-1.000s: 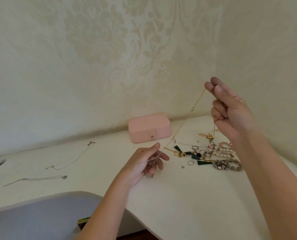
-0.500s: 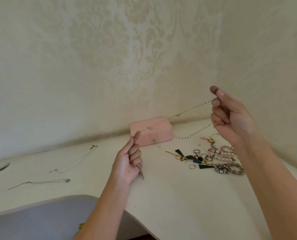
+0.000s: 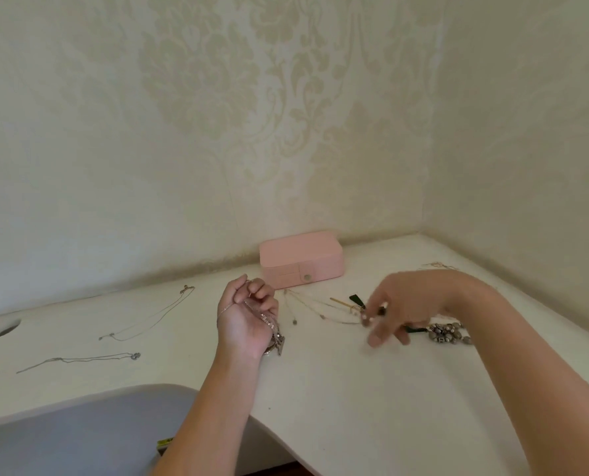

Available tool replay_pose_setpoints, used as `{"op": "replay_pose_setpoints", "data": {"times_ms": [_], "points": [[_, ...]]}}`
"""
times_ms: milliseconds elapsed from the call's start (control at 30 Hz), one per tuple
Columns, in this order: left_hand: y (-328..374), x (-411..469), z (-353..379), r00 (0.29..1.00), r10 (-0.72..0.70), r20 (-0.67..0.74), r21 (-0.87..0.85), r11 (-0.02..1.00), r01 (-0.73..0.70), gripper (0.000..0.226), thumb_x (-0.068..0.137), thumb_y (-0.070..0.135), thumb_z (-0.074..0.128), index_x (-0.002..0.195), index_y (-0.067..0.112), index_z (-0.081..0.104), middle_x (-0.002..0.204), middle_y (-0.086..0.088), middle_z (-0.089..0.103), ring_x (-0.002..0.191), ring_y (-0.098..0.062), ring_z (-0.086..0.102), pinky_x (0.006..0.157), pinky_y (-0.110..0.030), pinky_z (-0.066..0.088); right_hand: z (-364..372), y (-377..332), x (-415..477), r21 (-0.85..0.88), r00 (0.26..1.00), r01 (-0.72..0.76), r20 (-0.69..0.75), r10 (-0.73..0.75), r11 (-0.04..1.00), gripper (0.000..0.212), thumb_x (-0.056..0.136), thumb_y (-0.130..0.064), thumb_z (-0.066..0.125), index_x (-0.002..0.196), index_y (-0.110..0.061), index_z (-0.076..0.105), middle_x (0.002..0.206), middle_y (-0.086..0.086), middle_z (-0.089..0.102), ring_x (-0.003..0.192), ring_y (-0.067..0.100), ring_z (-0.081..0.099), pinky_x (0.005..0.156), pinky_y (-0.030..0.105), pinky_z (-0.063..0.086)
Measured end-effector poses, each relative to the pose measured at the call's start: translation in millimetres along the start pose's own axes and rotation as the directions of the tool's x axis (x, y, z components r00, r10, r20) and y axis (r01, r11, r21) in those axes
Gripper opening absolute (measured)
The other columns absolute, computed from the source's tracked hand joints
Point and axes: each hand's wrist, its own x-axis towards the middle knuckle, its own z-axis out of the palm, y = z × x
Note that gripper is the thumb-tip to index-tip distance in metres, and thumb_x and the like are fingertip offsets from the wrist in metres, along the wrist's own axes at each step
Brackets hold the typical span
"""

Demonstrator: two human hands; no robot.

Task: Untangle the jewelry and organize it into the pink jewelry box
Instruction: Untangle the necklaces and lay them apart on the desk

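jewelry pile (image 3: 447, 333) sat on the table (image 3: 320, 400) right of centre, beads and green pieces knotted together, thin chains (image 3: 306, 309) fanned out of it toward the pink box (image 3: 301, 259). Right hand (image 3: 399, 312) was low over the pile and blurred, so couldn't tell if it pinched anything or hung loose; likely going for the next strand. Left hand (image 3: 246, 319) was curled round a sparkly chain (image 3: 273, 333), tail dangling below the fist, probably to keep it clear of the knot. Box was closed, snap to the front, against the wall; nothing filed yet by my read. Silver necklace (image 3: 148, 317) and second necklace (image 3: 80, 359) lay stretched out, well apart, far left: looked like staging for freed pieces
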Motion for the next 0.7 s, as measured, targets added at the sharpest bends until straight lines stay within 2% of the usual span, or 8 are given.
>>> {"op": "replay_pose_setpoints", "data": {"times_ms": [33, 100, 200, 367, 500, 567, 633, 700], "points": [[1, 1, -2, 1.0, 0.012, -0.024, -0.02, 1.0, -0.012, 0.041, 0.087, 0.017, 0.05, 0.05, 0.021, 0.034, 0.058, 0.005, 0.041, 0.052, -0.01, 0.041, 0.038, -0.016, 0.028, 2, 1, 0, -0.094, 0.997, -0.072, 0.029, 0.075, 0.993, 0.032, 0.072, -0.041, 0.077, 0.092, -0.018, 0.071, 0.053, -0.006, 0.06, 0.041, 0.009, 0.036, 0.047, 0.018, 0.031], [3, 3, -6, 0.998, 0.023, -0.05, -0.107, 0.994, -0.028, 0.044, 0.091, 0.019, 0.051, 0.049, 0.019, 0.038, 0.058, 0.005, 0.044, 0.049, -0.008, 0.043, 0.037, -0.015, 0.031, -1, 5, -1, -0.099, 0.994, -0.112, -0.007, 0.111, 0.989, 0.026, 0.077, -0.038, 0.073, 0.083, -0.013, 0.069, 0.047, -0.007, 0.054, 0.041, 0.011, 0.034, 0.045, 0.018, 0.03], [3, 5, -8, 0.995, 0.049, -0.089, -0.226, 0.972, -0.068, 0.044, 0.094, 0.019, 0.05, 0.052, 0.016, 0.041, 0.059, 0.003, 0.047, 0.046, -0.008, 0.052, 0.04, -0.015, 0.038, -12, 16, -5, 0.078, 0.981, -0.07, -0.178, 0.083, 0.995, 0.026, 0.09, -0.031, 0.059, 0.083, -0.009, 0.07, 0.045, -0.003, 0.053, 0.042, 0.014, 0.028, 0.045, 0.022, 0.026], [1, 6, -7, 0.989, 0.065, -0.136, -0.222, 0.97, -0.095, 0.032, 0.095, 0.015, 0.05, 0.064, 0.014, 0.043, 0.066, 0.001, 0.049, 0.05, -0.011, 0.056, 0.045, -0.017, 0.044, -16, 19, -1, 0.389, 0.928, 0.065, -0.362, 0.088, 0.919, 0.037, 0.099, -0.03, 0.044, 0.085, -0.007, 0.069, 0.057, 0.005, 0.064, 0.038, 0.012, 0.035, 0.039, 0.017, 0.031], [1, 3, -4, 0.994, 0.043, -0.097, -0.224, 0.972, -0.064, 0.032, 0.094, 0.011, 0.049, 0.062, 0.012, 0.045, 0.073, -0.007, 0.061, 0.059, -0.016, 0.065, 0.051, -0.018, 0.05, -18, 10, 0, 0.668, 0.895, 0.328, -0.447, 0.008, 0.668, 0.051, 0.096, -0.044, 0.042, 0.076, -0.005, 0.066, 0.067, 0.011, 0.064, 0.043, 0.013, 0.047, 0.045, 0.02, 0.04], [1, 2, -3, 0.994, 0.049, -0.096, -0.223, 0.972, -0.069, 0.032, 0.094, 0.012, 0.049, 0.062, 0.011, 0.046, 0.074, -0.007, 0.064, 0.061, -0.016, 0.067, 0.053, -0.019, 0.051, -21, 7, -1, 0.779, 0.917, 0.356, -0.397, -0.034, 0.516, 0.069, 0.093, -0.058, 0.031, 0.077, -0.001, 0.067, 0.066, 0.016, 0.064, 0.032, 0.013, 0.035, 0.033, 0.018, 0.027], [1, 3, -4, 0.992, 0.06, -0.113, -0.223, 0.971, -0.085, 0.029, 0.095, 0.015, 0.051, 0.066, 0.011, 0.05, 0.07, -0.003, 0.065, 0.058, -0.014, 0.067, 0.052, -0.018, 0.051, -24, 8, -3, 0.846, 0.935, 0.348, -0.346, -0.081, 0.404, 0.086, 0.087, -0.069, 0.022, 0.082, 0.001, 0.071, 0.063, 0.021, 0.063, 0.025, 0.01, 0.022, 0.034, 0.014, 0.01], [1, 4, -5, 0.991, 0.071, -0.117, -0.219, 0.971, -0.095, 0.025, 0.096, 0.017, 0.05, 0.071, 0.011, 0.053, 0.066, 0.0, 0.063, 0.054, -0.011, 0.063, 0.05, -0.016, 0.049, -26, 11, -6, 0.883, 0.936, 0.352, -0.322, -0.144, 0.312, 0.093, 0.082, -0.076, 0.017, 0.095, -0.003, 0.074, 0.063, 0.02, 0.064, 0.023, 0.007, 0.02, 0.037, 0.014, 0.007]]}}
